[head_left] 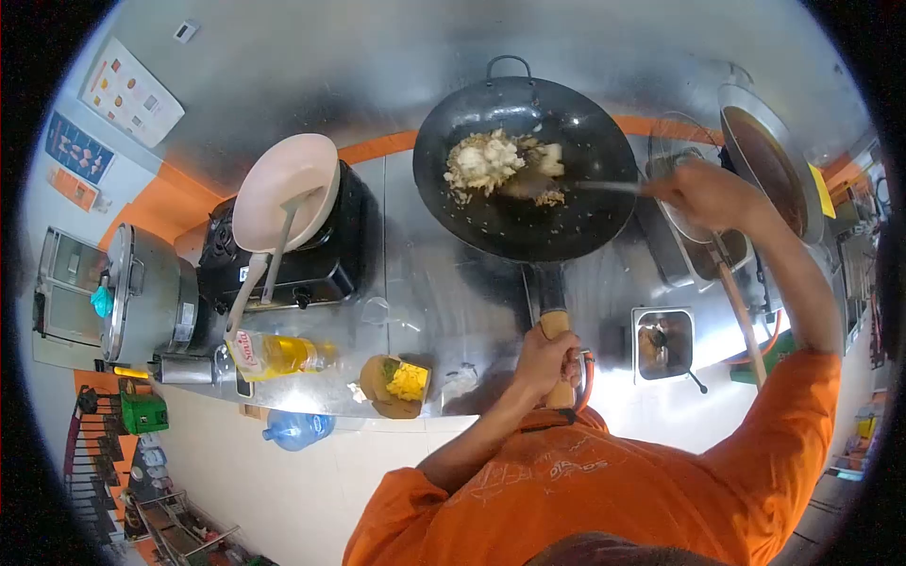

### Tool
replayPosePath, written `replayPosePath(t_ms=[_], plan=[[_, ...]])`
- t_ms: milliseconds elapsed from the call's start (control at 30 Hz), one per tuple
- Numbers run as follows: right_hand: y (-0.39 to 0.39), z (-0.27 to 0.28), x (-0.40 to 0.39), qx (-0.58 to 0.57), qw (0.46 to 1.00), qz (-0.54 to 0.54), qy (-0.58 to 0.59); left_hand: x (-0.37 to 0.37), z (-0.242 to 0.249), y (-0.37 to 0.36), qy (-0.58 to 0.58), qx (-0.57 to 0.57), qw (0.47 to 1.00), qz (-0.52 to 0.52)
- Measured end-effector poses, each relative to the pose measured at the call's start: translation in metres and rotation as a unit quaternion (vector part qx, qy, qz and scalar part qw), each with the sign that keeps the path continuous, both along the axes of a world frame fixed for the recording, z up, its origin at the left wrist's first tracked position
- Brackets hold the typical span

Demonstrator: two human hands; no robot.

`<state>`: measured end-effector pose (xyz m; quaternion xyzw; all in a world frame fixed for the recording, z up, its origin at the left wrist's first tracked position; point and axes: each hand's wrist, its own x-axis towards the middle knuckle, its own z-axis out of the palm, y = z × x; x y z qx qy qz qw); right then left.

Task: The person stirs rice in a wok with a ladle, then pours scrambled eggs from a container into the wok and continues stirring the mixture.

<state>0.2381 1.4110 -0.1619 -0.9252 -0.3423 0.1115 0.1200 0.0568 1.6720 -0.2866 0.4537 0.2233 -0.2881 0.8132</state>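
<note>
A black wok (528,226) with a loop at its far rim holds white and brownish rice (486,162), with grains scattered over its surface. My left hand (547,362) is closed around the wok's wooden handle (554,325), near the counter's front edge. Over the wok's right rim, my right hand (713,196) is closed on a metal utensil (609,186). The utensil's far end is in the rice and looks blurred. A cardboard container (385,377) with yellow pieces (407,381) stands left of my left hand.
A pink pan (264,174) with a spatula sits on a black stove (330,274) at left. Nearby are a large pot (156,292) and an oil bottle (283,356). On the right are a metal container (662,344), a strainer (675,141) and a large pan (769,160).
</note>
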Motion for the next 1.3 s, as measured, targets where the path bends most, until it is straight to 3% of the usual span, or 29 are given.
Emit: replayPosePath(t_ms=[67,133,267,333,433,567,633,700,733,833,867,967,1033,1100,1133,1200,1233,1300], plan=[[0.005,0.001,-0.006,-0.028,0.998,0.008,0.050,0.000,-0.002,-0.005,0.003,-0.002,1.000,0.007],[0.019,-0.038,-0.015,-0.060,0.994,-0.086,-0.040,-0.012,-0.008,-0.016,0.019,-0.004,1.000,0.005],[-0.003,-0.011,-0.029,-0.074,0.995,-0.026,-0.061,-0.008,-0.003,-0.025,0.013,-0.058,0.997,0.042],[0.008,-0.023,-0.040,-0.031,0.996,-0.079,-0.016,-0.017,-0.006,-0.032,0.036,-0.077,0.995,0.043],[-0.004,-0.021,-0.031,-0.083,0.988,-0.129,-0.017,-0.016,-0.013,-0.036,0.039,-0.125,0.991,0.038],[-0.010,-0.026,-0.041,-0.045,0.996,-0.056,-0.051,-0.013,-0.011,-0.036,0.049,-0.127,0.990,0.031],[-0.010,-0.028,-0.034,-0.064,0.992,-0.105,-0.002,-0.026,-0.015,-0.042,0.057,-0.120,0.991,0.023],[-0.028,0.006,-0.032,-0.112,0.993,-0.035,0.024,-0.030,-0.010,-0.042,0.025,-0.090,0.995,0.032],[-0.037,0.001,-0.036,-0.048,0.999,0.017,0.001,-0.033,-0.008,-0.043,0.000,-0.098,0.995,0.028],[-0.011,-0.038,-0.029,0.004,0.996,-0.071,-0.047,-0.035,-0.028,-0.060,0.006,-0.108,0.994,0.019],[-0.010,-0.034,-0.030,-0.061,0.989,-0.117,-0.064,-0.038,-0.027,-0.064,0.001,-0.119,0.992,0.037],[-0.037,0.010,-0.036,-0.096,0.994,-0.050,0.020,-0.037,-0.013,-0.059,0.009,-0.137,0.989,0.047],[-0.026,-0.004,-0.035,-0.120,0.989,-0.074,0.051,-0.037,-0.027,-0.065,0.007,-0.179,0.982,0.056],[-0.024,-0.045,-0.023,-0.044,0.992,-0.102,-0.058,-0.050,-0.036,-0.073,0.007,-0.224,0.972,0.064],[-0.026,-0.029,-0.029,-0.048,0.993,-0.094,-0.061,-0.050,-0.038,-0.072,-0.019,-0.193,0.981,0.034],[-0.035,0.015,-0.042,-0.117,0.983,-0.105,0.094,-0.053,-0.048,-0.072,-0.059,-0.165,0.984,-0.008],[-0.033,0.006,-0.036,-0.127,0.983,-0.093,0.096,-0.050,-0.043,-0.073,-0.057,-0.172,0.983,0.006],[-0.032,-0.031,-0.036,-0.022,0.998,-0.061,0.023,-0.051,-0.038,-0.080,-0.067,-0.151,0.986,-0.025]])
